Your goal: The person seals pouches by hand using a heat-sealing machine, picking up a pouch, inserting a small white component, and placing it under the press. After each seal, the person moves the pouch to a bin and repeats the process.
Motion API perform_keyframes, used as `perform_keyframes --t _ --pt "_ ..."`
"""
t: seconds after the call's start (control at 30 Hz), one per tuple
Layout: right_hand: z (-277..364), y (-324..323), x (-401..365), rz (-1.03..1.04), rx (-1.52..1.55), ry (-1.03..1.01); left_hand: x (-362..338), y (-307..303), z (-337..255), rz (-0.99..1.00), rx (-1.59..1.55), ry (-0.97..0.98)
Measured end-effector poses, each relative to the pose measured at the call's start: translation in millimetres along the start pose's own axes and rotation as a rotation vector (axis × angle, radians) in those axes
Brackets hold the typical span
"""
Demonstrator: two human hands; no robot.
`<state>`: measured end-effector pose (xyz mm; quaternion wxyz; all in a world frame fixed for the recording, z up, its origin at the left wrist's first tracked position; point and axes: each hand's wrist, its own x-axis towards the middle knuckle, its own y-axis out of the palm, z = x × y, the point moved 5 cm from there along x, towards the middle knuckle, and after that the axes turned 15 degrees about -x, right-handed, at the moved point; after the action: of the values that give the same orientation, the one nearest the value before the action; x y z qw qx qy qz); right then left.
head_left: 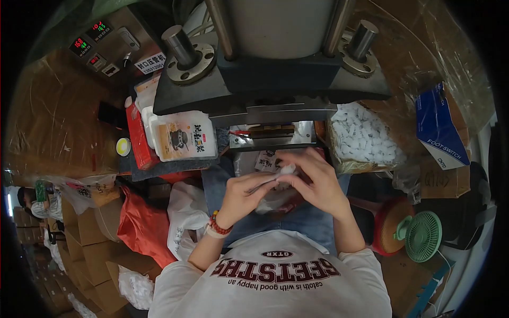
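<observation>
My left hand [243, 193], with a red bead bracelet at the wrist, is closed with thumb and fingers pinching a thin, flat greyish piece [262, 185]. My right hand [319, 183] meets it from the other side, its fingers bent and slightly blurred around a small white piece [288, 169]. Both hands are close together above my lap, in front of the press. Under them lies a clear plastic bag [246, 163] with a printed label, partly hidden by the hands. The exact kind of the small pieces is hard to make out.
A heavy press [281, 79] with metal columns stands ahead, its metal bed [305, 139] below. White printed packs [185, 139] are stacked left; a box of small white pieces [366, 140] sits right. A green fan [424, 236] and blue box [437, 127] are further right.
</observation>
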<state>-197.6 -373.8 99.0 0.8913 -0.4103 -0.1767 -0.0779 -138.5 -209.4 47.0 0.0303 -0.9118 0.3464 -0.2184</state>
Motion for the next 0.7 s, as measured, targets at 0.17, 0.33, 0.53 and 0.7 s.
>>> perform_keyframes --t 0.17,0.33,0.53,0.7 --pt "-30.9 -23.5 -8.2 -0.298 -0.196 0.225 -0.4 26.5 72.7 -0.239 -0.758 -0.638" --pt "-75.2 -54.3 -10.4 -0.272 -0.805 0.452 39.4 13.7 79.5 -0.285 -0.986 -0.697" --pt "-129.0 -25.4 -14.7 -0.199 -0.794 0.376 38.4 9.7 85.9 -0.233 -0.903 -0.686" --pt "-110.9 -35.6 -19.7 -0.394 -0.707 0.443 20.5 -75.2 0.2 -0.430 0.749 0.049"
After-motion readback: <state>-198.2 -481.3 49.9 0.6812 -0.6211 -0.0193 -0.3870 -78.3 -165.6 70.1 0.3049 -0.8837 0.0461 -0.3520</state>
